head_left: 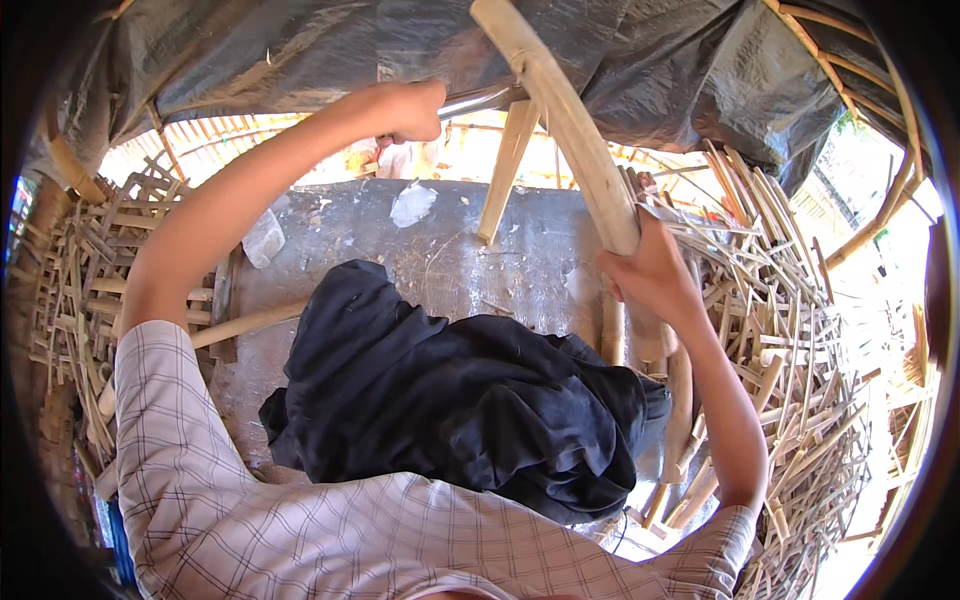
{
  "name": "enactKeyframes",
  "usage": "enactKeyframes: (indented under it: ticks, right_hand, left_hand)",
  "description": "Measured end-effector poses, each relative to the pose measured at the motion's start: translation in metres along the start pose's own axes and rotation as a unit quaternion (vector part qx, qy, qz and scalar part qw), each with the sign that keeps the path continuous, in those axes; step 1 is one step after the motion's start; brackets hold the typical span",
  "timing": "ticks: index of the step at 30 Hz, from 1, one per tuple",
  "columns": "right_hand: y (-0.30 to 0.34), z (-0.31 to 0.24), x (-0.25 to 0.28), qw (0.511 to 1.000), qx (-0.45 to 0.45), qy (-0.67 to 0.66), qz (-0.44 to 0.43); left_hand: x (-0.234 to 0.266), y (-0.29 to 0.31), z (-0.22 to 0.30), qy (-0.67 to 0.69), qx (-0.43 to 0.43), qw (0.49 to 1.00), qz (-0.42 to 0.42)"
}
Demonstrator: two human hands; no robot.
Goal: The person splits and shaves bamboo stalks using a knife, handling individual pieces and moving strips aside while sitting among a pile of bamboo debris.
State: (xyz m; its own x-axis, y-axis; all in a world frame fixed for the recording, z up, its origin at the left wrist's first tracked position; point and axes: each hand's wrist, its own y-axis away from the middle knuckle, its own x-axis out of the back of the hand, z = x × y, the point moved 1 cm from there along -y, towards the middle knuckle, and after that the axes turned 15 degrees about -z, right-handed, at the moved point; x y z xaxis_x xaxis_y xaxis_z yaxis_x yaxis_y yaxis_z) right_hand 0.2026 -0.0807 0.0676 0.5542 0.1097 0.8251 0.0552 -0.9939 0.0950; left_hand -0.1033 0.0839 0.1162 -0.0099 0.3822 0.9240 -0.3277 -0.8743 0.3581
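My left hand (412,112) is raised ahead, its fingers closed around the hidden handle of a knife. The shiny knife blade (478,102) points right and meets the upper part of a split bamboo piece (575,130). On the right, my right hand (655,272) grips the lower end of that thick, pale bamboo piece, which slants up and to the left. A shorter bamboo strip (508,172) angles down from behind it, near the blade. Whether the strip is still joined to the bamboo piece, I cannot tell.
Black cloth (460,400) covers my lap. A grey, dusty board (370,235) lies ahead, with a pale stone-like lump (264,240) at its left. Bamboo slivers pile up at the right (790,340) and left (90,290). Dark plastic sheeting (320,60) hangs beyond.
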Motion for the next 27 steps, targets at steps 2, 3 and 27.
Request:
enactKeyframes:
  ticks: [2, 3, 27]
  right_hand:
    - [0.01, -0.011, 0.011, 0.998, 0.029, 0.047, 0.014]
    - [0.013, -0.019, 0.018, 0.996, 0.063, 0.035, 0.053]
    - [-0.011, -0.063, 0.045, 0.882, 0.295, -0.137, 0.34]
  left_hand:
    - [-0.002, -0.01, -0.012, 0.001, 0.005, 1.0, 0.01]
    - [-0.001, -0.01, -0.016, 0.008, 0.01, 1.0, 0.001]
    - [-0.02, -0.009, -0.008, 0.011, 0.011, 0.999, -0.031]
